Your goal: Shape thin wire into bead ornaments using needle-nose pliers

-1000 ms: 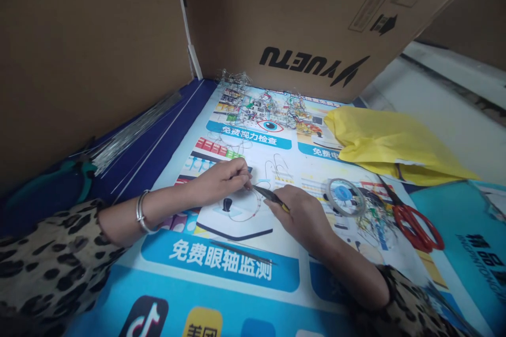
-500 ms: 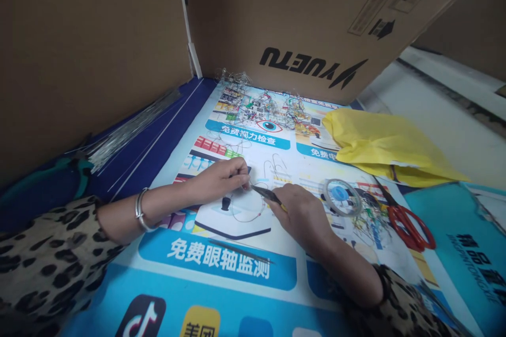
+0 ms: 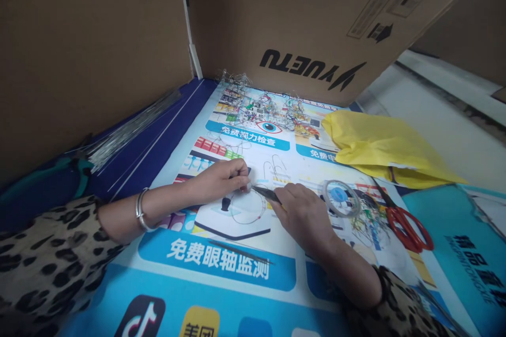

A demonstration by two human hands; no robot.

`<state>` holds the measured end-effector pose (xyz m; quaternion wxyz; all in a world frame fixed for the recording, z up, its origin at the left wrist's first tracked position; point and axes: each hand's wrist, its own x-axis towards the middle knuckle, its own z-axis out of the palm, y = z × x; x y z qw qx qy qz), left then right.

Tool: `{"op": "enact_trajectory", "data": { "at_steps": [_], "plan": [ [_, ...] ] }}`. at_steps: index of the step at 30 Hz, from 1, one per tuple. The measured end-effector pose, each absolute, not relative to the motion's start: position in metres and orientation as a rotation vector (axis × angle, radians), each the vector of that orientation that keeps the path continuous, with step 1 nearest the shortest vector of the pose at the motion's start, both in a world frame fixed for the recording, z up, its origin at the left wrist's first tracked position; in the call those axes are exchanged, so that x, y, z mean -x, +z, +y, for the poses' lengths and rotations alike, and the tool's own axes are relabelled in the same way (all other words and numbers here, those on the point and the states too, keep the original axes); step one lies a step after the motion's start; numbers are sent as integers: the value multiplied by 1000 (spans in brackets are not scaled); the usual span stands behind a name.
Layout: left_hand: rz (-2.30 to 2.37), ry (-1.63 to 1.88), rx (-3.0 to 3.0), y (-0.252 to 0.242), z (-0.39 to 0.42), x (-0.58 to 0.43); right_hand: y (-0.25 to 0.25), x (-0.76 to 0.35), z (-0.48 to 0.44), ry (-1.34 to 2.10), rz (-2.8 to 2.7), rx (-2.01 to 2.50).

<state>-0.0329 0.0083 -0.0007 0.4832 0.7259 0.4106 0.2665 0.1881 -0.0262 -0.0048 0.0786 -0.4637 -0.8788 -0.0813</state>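
My left hand [image 3: 233,175] pinches a thin wire loop [image 3: 259,217] between thumb and forefinger. The loop hangs below the fingers, over the printed sheet, with a small reddish spot on its lower right. Closed around a pair of pliers [image 3: 265,193], my right hand [image 3: 300,210] points their dark, narrow jaws left at the wire, close to my left fingertips. The handles are mostly hidden in my palm. Whether the jaws grip the wire is too small to tell. Some bent wire pieces [image 3: 274,166] lie just beyond the pliers.
Red-handled scissors [image 3: 409,229], a clear round dish [image 3: 340,197] and tangled coloured wires [image 3: 369,221] lie at right, near a yellow bag [image 3: 387,142]. A straight wire bundle [image 3: 130,129] and teal-handled tool [image 3: 79,176] lie left. Cardboard [image 3: 316,16] stands behind wire tangles [image 3: 272,108].
Both hands stay almost where they were, with the wire and pliers still between them. The view has shifted very slightly.
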Motion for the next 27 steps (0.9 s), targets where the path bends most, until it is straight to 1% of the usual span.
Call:
{"op": "enact_trajectory", "data": {
  "at_steps": [7,13,16,22,27],
  "plan": [
    [1010,642,-1770,0,8,33,0,-189,-27,-440,-2675,1348],
    [988,648,-1771,1,8,33,2,-188,-25,-456,-2718,1283],
    [1005,637,-1782,2,8,33,1,-189,-24,-366,-2726,1285],
    [1011,620,-1751,3,7,32,-5,-191,-23,-13,-2636,1383],
    [975,643,-1701,2,6,33,-6,-192,-21,204,-2573,1471]
  ]
}}
